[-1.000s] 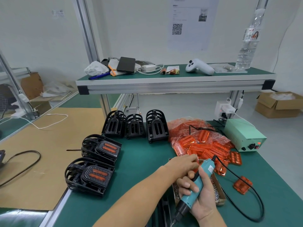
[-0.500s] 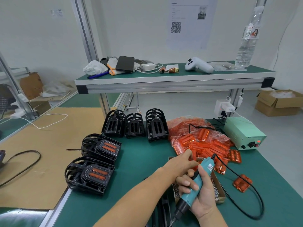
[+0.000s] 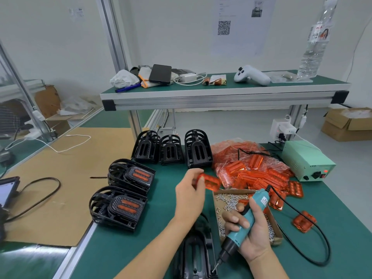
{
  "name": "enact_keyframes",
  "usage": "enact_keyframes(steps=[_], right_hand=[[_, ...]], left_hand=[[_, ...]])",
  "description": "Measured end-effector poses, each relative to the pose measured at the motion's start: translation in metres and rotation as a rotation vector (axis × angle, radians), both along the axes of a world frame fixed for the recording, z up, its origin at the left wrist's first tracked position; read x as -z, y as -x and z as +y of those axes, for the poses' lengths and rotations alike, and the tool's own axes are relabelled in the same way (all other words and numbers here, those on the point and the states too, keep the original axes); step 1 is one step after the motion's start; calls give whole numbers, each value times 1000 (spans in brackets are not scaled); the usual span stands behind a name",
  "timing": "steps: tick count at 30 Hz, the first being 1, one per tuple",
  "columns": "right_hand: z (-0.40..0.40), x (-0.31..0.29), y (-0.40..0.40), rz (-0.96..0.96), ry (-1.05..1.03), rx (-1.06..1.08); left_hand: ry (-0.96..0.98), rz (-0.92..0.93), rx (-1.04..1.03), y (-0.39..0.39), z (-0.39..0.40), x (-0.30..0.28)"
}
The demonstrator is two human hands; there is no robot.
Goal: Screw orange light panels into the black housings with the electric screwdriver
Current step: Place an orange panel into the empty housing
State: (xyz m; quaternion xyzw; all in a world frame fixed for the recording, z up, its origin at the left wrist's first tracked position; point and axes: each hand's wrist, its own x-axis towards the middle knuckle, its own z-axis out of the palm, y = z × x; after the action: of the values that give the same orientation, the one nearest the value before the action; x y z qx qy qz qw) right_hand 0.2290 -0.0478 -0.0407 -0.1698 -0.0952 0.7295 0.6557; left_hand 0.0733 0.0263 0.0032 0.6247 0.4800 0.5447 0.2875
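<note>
My left hand (image 3: 189,193) pinches one orange light panel (image 3: 211,181) above the green mat, left of the heap of orange panels (image 3: 257,174). My right hand (image 3: 251,232) grips the teal electric screwdriver (image 3: 244,221), bit pointing down beside an empty black housing (image 3: 196,256) at the bottom edge. Two housings with orange panels fitted (image 3: 130,176) (image 3: 120,208) lie at the left. Three empty housings (image 3: 198,149) stand in a row behind.
A shallow cardboard tray of screws (image 3: 231,200) lies under my right hand. The green power box (image 3: 306,160) sits at the right, its black cable (image 3: 314,256) looping over the mat. A loose orange panel (image 3: 304,223) lies at the right. An upper shelf (image 3: 221,93) spans overhead.
My left hand has lifted one orange panel out of the heap and drawn it leftward. The right hand with the screwdriver has stayed about where it was.
</note>
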Motion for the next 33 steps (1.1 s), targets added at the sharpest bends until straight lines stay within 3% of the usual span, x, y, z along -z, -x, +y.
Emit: enact_keyframes(steps=[4,9,14,22,33], right_hand=[[0,-1,1,-24,-9,-12],[2,-2,1,-34,26,-7],[1,-2,1,-5,45,-12],[1,-2,1,8,50,-16],[-2,-4,1,-25,-12,-34]], left_hand=[[135,78,45,52,-35,-8],[290,398,218,91,-70,5],[197,599,330,83,-84,28],[-114,794,237,73,-87,51],[-157,820,105,72,-94,58]])
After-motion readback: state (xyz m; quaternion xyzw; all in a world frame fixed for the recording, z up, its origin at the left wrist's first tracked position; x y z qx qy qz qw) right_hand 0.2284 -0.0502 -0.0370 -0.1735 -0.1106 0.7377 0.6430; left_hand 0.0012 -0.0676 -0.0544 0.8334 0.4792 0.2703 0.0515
